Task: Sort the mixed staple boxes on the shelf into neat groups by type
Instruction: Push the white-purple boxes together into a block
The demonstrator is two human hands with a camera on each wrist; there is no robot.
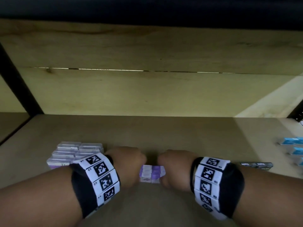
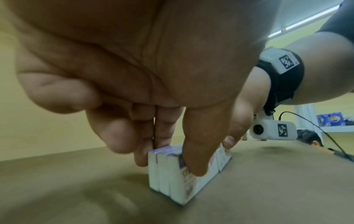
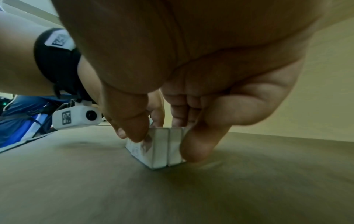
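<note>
A small pack of purple-and-white staple boxes (image 1: 152,174) stands upright on the wooden shelf (image 1: 164,131), held between both hands. My left hand (image 1: 129,163) pinches its left end, and my right hand (image 1: 173,167) pinches the right end. In the left wrist view my left hand (image 2: 168,153) has its thumb on the near face of the boxes (image 2: 172,178) and its fingers behind them. In the right wrist view my right hand (image 3: 164,136) grips the boxes (image 3: 162,150) the same way. The pack rests on the shelf board.
A tidy group of pale purple-and-white boxes (image 1: 73,153) lies just left of my left wrist. Blue boxes (image 1: 293,145) sit at the far right edge, with dark boxes (image 1: 257,165) nearer the front. The shelf's back wall (image 1: 147,92) stands well behind.
</note>
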